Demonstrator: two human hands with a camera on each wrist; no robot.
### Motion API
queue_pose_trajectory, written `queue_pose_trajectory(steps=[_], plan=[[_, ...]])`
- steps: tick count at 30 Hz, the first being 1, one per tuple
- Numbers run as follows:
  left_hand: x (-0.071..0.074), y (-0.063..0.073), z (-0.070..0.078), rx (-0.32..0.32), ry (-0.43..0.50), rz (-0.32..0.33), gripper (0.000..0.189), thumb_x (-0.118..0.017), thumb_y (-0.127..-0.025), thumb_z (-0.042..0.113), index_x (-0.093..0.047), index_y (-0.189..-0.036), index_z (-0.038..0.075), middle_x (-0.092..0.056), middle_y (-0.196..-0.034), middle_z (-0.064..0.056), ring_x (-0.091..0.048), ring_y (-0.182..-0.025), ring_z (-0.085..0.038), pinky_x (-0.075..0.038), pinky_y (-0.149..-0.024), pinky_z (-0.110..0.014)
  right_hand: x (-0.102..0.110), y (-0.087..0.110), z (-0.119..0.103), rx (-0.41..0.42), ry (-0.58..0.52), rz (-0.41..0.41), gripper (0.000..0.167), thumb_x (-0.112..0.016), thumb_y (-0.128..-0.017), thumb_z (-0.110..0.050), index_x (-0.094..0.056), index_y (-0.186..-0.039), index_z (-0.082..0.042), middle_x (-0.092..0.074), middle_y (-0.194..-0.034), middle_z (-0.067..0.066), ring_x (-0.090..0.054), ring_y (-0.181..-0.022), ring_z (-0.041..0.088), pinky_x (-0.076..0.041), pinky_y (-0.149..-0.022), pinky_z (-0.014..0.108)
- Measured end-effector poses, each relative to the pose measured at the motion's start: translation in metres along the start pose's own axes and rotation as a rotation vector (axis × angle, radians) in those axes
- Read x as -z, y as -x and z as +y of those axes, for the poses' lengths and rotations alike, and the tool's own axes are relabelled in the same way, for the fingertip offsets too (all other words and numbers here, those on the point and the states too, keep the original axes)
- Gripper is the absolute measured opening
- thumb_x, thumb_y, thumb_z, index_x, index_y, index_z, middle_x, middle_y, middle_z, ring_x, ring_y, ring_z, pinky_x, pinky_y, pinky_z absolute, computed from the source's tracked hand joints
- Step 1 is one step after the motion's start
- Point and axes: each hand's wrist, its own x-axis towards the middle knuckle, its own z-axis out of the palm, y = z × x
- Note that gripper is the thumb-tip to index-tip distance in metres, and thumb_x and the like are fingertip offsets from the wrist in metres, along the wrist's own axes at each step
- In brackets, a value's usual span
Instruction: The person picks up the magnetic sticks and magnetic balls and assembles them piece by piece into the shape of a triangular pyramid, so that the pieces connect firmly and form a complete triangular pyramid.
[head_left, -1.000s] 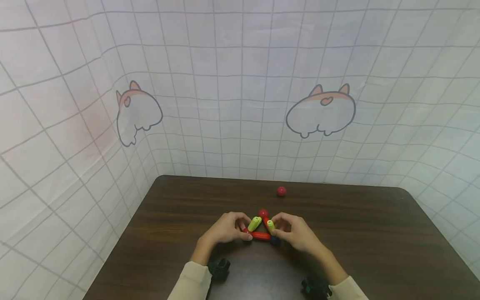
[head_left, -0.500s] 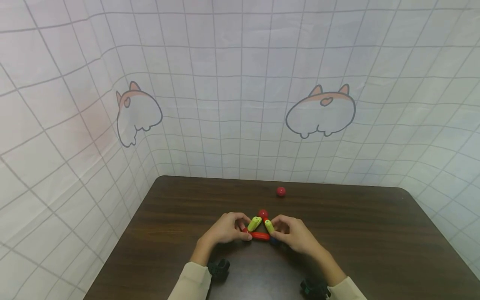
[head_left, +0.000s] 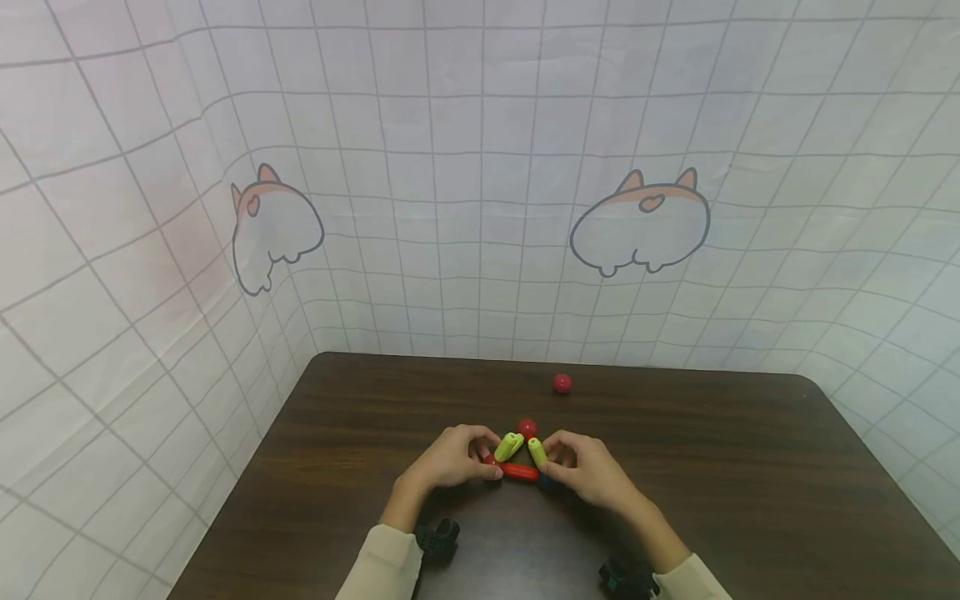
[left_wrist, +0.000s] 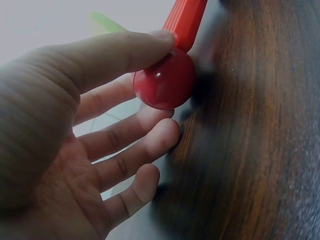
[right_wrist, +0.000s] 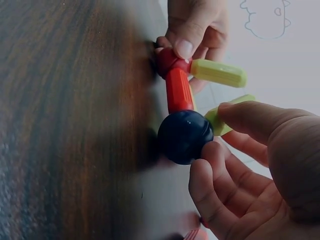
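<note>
My left hand (head_left: 457, 457) pinches a red ball (left_wrist: 165, 82) between thumb and fingers. A red ribbed rod (head_left: 520, 472) joins this ball to a dark blue ball (right_wrist: 182, 137) by my right hand (head_left: 588, 467). From the held red ball a yellow-green rod (right_wrist: 220, 73) slants upward. Thumb and fingers of the right hand pinch a second yellow-green rod (head_left: 537, 452) at the blue ball, their fingertips beside that ball. Just beyond both rods, another red ball (head_left: 527, 428) shows in the head view.
A loose red ball (head_left: 562, 383) lies toward the back of the dark wooden table (head_left: 712, 450). Behind the table hangs a white grid-patterned cloth (head_left: 480, 208). Each wrist wears a dark camera mount, such as the left mount (head_left: 438, 540).
The yellow-green rod in my right hand has tipped slightly left, now covering the red piece seen behind it earlier. The left hand has stayed nearly still.
</note>
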Motion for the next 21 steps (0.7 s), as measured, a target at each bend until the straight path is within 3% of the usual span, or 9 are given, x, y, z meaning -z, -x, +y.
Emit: queue_pose_trajectory(steps=[11,21], plan=[[0.0005,-0.0005,-0.0016,-0.008,-0.032,0.027,0.034,-0.082,-0.087,0.024,-0.072,-0.118,0.013,-0.068,-0.092,0.0,-0.059,-0.071,-0.011,-0.049,-0.06,-0.027,-0.003,0.0003,-0.001,0.001,-0.035,-0.007,0.016,-0.076,-0.093,-0.024,-0.07,-0.103,-0.014,-0.067,-0.084,-0.002,-0.057,-0.061,0.006,-0.047,-0.052,0.023],[0.0007,-0.0017,-0.0071,-0.003,-0.075,0.131,0.027,-0.078,-0.091,0.022,-0.072,-0.117,0.016,-0.068,-0.104,-0.005,-0.058,-0.08,-0.013,-0.049,-0.07,-0.03,-0.0057,0.0017,0.0001,0.067,-0.029,-0.099,0.015,-0.076,-0.093,-0.023,-0.069,-0.104,-0.014,-0.068,-0.085,-0.003,-0.057,-0.069,0.005,-0.047,-0.06,0.023]])
